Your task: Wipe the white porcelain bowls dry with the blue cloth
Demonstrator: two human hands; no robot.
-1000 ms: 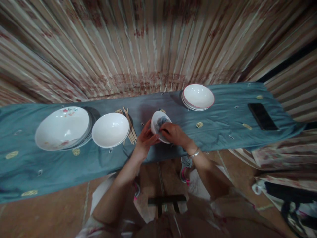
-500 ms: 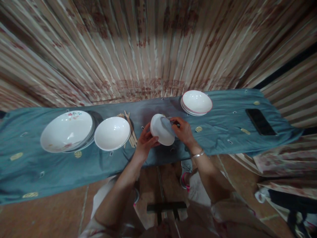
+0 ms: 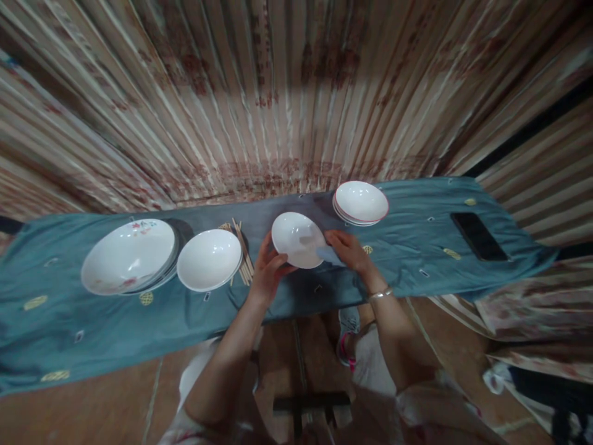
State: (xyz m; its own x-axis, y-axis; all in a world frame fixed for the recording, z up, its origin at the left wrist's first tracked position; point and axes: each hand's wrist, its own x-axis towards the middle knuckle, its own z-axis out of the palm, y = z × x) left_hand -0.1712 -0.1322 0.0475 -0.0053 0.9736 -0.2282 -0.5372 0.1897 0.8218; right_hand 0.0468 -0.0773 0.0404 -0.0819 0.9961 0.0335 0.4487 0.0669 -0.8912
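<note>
A white bowl (image 3: 296, 238) is tilted over the middle of the table, its inside facing me. My left hand (image 3: 271, 267) grips its left and lower rim, with the thumb over the edge. A pale blue-grey cloth (image 3: 331, 255) hangs from my right hand (image 3: 348, 248), which is closed on it at the bowl's right rim. Some of the right fingers are hidden behind the bowl and cloth. Left of my left hand lie several thin wooden chopsticks (image 3: 244, 256), beside a white bowl (image 3: 209, 259).
Large floral plates (image 3: 130, 256) are stacked at the left. Red-rimmed bowls (image 3: 361, 203) stand stacked at the back right. A black phone (image 3: 479, 236) lies farther right on the blue-green tablecloth (image 3: 407, 266). A pleated curtain (image 3: 287, 111) hangs behind the table.
The bowl in my left hand has turned from showing its outside to showing its inside. My right hand, with the cloth, has shifted slightly down to the bowl's right edge.
</note>
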